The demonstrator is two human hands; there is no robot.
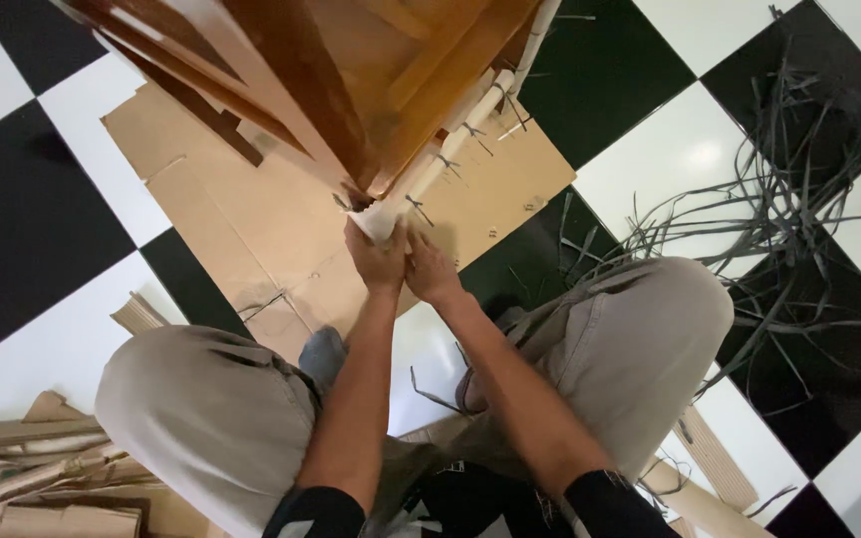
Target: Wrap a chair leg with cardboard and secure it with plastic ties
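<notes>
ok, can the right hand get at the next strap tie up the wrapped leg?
Probably yes. The right hand sits at the foot of the wrapped leg; the nearest strap tie lies just above it, with nothing in between.

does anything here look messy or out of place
Yes. Loose dark strapping bands sprawl tangled over the checkered floor at right, and torn cardboard scraps pile at lower left.
</notes>
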